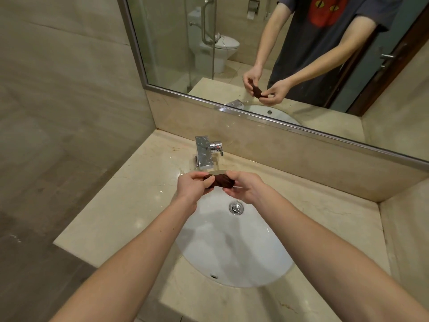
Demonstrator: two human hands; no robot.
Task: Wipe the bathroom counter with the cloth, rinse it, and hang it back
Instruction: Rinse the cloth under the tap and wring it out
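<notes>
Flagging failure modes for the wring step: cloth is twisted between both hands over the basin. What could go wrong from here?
1. The cloth sits near the basin's back edge by the faucet; wrung water may land on the counter, which already looks wet there.
2. The left hand and right hand hold only the ends; a slipped grip could drop it into the basin.

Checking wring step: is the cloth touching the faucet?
Apart. In the head view the twisted brown cloth is held by both hands over the sink, with bare counter visible between it and the faucet.

Chrome faucet (pixel 205 151), white sink (pixel 232 263), wall mirror (pixel 176 43)
</notes>
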